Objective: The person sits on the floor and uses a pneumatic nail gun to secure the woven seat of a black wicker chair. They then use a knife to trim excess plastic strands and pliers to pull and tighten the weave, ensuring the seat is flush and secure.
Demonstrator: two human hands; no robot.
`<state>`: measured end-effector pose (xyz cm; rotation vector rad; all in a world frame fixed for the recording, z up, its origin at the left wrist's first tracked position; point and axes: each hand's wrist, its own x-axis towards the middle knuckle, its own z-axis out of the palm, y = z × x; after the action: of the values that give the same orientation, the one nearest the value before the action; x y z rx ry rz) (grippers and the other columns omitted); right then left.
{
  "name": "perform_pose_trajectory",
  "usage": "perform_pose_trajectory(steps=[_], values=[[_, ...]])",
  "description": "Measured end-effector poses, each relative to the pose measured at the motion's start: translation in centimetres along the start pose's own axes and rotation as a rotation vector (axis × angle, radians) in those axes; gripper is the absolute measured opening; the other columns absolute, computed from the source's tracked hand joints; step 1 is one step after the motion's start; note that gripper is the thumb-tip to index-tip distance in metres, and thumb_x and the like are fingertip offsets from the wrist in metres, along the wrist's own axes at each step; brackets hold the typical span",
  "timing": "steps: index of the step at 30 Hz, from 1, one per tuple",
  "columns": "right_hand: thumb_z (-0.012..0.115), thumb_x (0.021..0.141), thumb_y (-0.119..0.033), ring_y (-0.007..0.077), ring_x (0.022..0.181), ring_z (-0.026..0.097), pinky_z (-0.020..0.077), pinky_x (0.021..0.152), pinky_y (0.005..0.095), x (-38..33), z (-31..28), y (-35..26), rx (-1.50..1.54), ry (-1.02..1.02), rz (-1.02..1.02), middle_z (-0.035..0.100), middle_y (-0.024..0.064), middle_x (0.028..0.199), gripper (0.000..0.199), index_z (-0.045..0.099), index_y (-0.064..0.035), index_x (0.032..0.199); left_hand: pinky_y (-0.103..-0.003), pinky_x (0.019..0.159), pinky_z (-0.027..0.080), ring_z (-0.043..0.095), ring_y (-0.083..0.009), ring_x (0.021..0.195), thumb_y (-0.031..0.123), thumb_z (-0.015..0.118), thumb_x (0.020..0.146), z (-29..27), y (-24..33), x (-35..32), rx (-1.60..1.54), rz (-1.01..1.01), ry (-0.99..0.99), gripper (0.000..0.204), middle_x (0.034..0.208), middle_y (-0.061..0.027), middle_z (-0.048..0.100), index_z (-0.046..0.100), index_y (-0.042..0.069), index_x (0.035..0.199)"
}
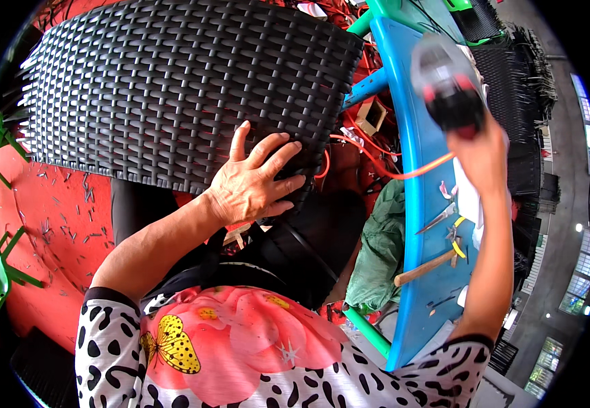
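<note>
A large black woven rattan panel (193, 88) lies across my lap and reaches to the far left. My left hand (257, 180) rests on its near right corner, fingers spread and holding nothing. Loose strand ends stick out along the panel's left edge. Over the blue table (410, 163) on the right, my right hand (478, 149) is wrapped round a grey, black and red air staple gun (451, 95). Motion blurs that tool, so its nose is not clear. An orange air hose (403, 175) runs up to my right hand.
On the blue table lie a hammer with a wooden handle (425, 268) and yellow-handled pliers (458, 238). A green sack (380, 251) hangs beside its left edge. Black offcuts (87, 197) litter the red floor covering. Green metal legs (9, 272) stand at far left.
</note>
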<state>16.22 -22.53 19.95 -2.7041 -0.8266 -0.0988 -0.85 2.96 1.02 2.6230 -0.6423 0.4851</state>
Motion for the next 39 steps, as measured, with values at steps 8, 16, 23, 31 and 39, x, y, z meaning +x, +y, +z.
perform_pose_trajectory(steps=[8, 16, 23, 31, 39], values=[[0.076, 0.064, -0.019, 0.0346, 0.082, 0.067, 0.0531, 0.071, 0.0382, -15.0, 1.8, -5.6, 0.245, -0.410, -0.110, 0.066, 0.0207, 0.093, 0.064, 0.054, 0.0055, 0.119, -0.069, 0.100, 0.018, 0.034, -0.0260, 0.129, 0.046, 0.070, 0.066, 0.3, 0.1, -0.3, -0.017, -0.007, 0.018, 0.041, 0.134, -0.0056, 0.043, 0.067, 0.027, 0.102], [0.075, 0.064, -0.019, 0.0347, 0.079, 0.065, 0.0517, 0.067, 0.0392, -16.8, 5.1, -6.1, 0.228, -0.405, -0.117, 0.066, 0.0187, 0.088, 0.061, 0.054, 0.0014, 0.118, -0.069, 0.102, 0.013, 0.033, -0.0278, 0.130, 0.045, 0.073, 0.064, 0.2, 0.1, -0.4, -0.054, -0.038, 0.027, 0.041, 0.135, -0.0061, 0.041, 0.068, 0.029, 0.102], [0.074, 0.057, -0.030, 0.0395, 0.082, 0.064, 0.0494, 0.071, 0.0382, -16.1, 5.6, -5.6, 0.287, -0.529, -0.050, 0.064, 0.0229, 0.096, 0.082, 0.047, 0.0087, 0.125, -0.067, 0.103, 0.010, 0.033, -0.0295, 0.130, 0.043, 0.076, 0.059, 0.3, 0.2, -0.4, -0.068, -0.057, 0.029, 0.045, 0.136, -0.0079, 0.040, 0.067, 0.030, 0.101], [0.074, 0.065, -0.021, 0.0366, 0.079, 0.064, 0.0518, 0.067, 0.0404, -15.0, 6.0, -6.4, 0.282, -0.456, -0.093, 0.066, 0.0193, 0.090, 0.061, 0.053, 0.0005, 0.119, -0.068, 0.104, 0.009, 0.033, -0.0302, 0.130, 0.043, 0.077, 0.059, 0.4, 0.1, -0.4, -0.079, -0.059, 0.029, 0.046, 0.137, -0.0081, 0.040, 0.067, 0.030, 0.102], [0.074, 0.063, -0.017, 0.0356, 0.083, 0.064, 0.0518, 0.070, 0.0395, -14.6, 6.3, -6.1, 0.273, -0.488, -0.073, 0.065, 0.0191, 0.092, 0.063, 0.053, 0.0008, 0.120, -0.069, 0.103, 0.011, 0.032, -0.0302, 0.131, 0.041, 0.079, 0.057, 0.5, 0.0, -0.6, -0.094, -0.059, 0.035, 0.048, 0.136, -0.0079, 0.040, 0.067, 0.029, 0.103]])
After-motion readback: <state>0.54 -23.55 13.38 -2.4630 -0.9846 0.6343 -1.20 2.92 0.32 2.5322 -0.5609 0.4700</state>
